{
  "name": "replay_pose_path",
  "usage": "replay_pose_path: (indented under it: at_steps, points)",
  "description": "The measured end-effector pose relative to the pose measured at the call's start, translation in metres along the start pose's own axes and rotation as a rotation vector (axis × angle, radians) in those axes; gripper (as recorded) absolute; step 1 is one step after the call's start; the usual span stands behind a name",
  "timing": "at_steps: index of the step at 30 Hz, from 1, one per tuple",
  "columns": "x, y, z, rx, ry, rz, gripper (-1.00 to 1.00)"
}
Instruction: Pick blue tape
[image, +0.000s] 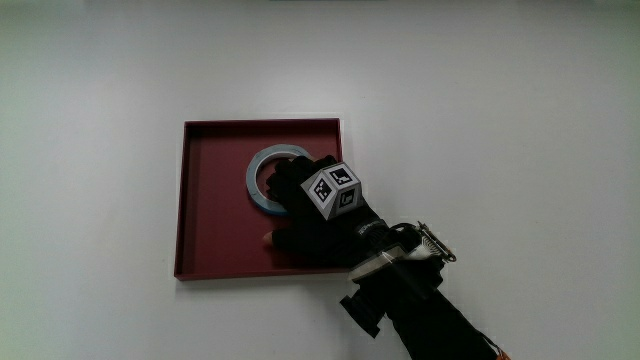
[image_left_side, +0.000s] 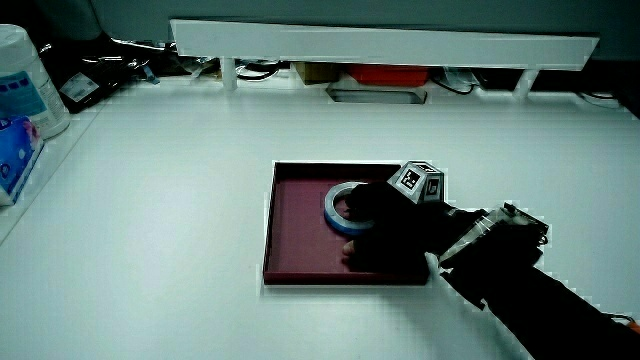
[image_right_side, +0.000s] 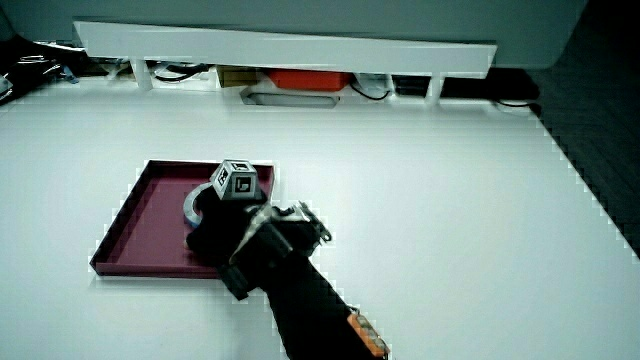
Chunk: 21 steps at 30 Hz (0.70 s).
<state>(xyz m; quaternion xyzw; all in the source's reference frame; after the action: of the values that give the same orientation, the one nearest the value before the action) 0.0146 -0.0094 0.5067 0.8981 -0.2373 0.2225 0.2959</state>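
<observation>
Your hand (image: 305, 215), in its black glove with the small patterned cube (image: 331, 189) on its back, lies over the shallow, square dark-red tray (image: 215, 200) on the white table (image: 500, 120). It covers the part of the tray nearer to you, and your forearm (image: 420, 305) runs back from the tray's near rim toward you.

The blue ring-shaped roll of tape (image: 262, 172) lies flat on the tray floor, in the part of the tray farther from you than the hand. Your fingers (image: 300, 170) reach onto the roll and cover part of its ring; the rest of the ring shows clear of the glove. Whether the fingers have closed on the roll or only rest on it, you cannot tell from these views.

In both side views the roll (image_left_side: 340, 205) (image_right_side: 194, 208) sits low in the tray, partly hidden by the glove. The low white partition (image_left_side: 380, 45) stands at the table's edge, well apart from the tray.
</observation>
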Motion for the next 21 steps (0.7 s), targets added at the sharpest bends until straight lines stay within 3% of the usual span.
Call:
replay_pose_path:
  at_steps: [12, 14, 21]
  points:
    - [0.0024, 0.0020, -0.0027, 0.020, 0.023, 0.025, 0.50]
    - [0.0016, 0.0016, -0.0015, 0.039, -0.001, 0.016, 0.57]
    - [-0.0006, 0.0019, -0.0026, 0.052, 0.000, 0.021, 0.80]
